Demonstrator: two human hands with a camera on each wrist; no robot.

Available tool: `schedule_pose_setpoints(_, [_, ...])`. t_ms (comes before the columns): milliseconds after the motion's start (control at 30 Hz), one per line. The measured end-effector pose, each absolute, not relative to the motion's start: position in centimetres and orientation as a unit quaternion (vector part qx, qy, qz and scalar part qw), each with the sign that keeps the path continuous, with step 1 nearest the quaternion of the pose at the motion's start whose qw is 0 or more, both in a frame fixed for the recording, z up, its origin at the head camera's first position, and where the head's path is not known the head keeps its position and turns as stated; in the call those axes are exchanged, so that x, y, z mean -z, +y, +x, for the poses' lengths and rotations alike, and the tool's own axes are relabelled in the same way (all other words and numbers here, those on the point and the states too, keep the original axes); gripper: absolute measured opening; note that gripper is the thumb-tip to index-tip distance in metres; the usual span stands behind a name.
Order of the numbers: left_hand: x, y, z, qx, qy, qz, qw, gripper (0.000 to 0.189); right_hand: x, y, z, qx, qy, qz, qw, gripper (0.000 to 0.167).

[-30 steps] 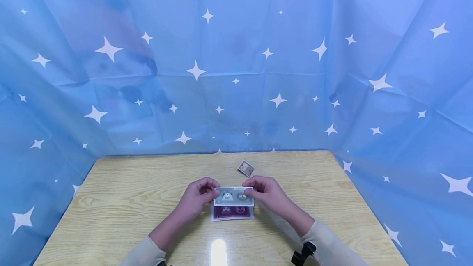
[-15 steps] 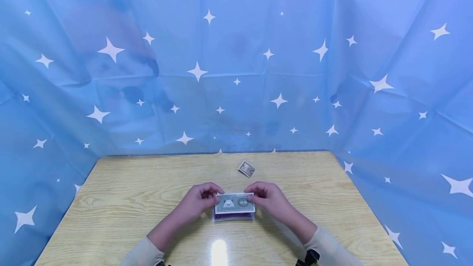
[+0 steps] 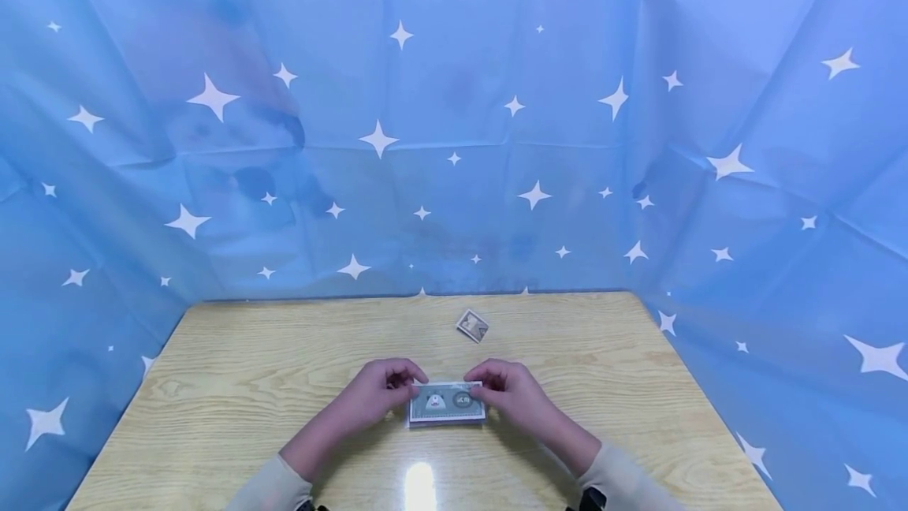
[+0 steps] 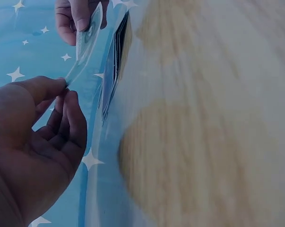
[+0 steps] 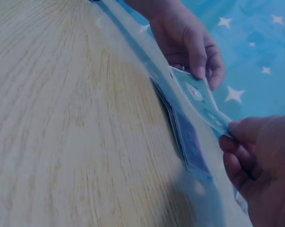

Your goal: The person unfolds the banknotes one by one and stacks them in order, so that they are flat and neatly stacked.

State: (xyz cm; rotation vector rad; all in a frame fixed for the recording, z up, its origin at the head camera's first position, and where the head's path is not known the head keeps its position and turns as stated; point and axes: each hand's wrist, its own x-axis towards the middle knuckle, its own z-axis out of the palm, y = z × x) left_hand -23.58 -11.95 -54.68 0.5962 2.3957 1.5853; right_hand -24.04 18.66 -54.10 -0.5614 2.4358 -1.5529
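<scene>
A green play banknote with a white border spans the gap between both hands in the head view. My left hand pinches its left end between thumb and fingers. At the other end, my right hand pinches the note the same way. Below it, a stack of notes with a purple one on top lies on the table, mostly hidden in the head view. Both wrist views show a gap between the green note and this stack. The note bends slightly along its length.
Toward the back of the wood-grain table lies a small folded brown note, set at an angle. Behind and beside the table hangs a blue cloth with white stars. A bright light reflection shows near the front.
Both hands have brought the green note down and toward the body, so it now covers nearly all of the purple note in the head view. The brown note has stayed put.
</scene>
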Motion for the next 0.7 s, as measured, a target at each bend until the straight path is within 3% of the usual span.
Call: schedule_pose_setpoints(700, [54.4,-11.8,-24.8,-0.416,0.870,0.249,0.092,0.014,54.1,18.0,-24.4,0.456,0.859,-0.221,0.070,0.015])
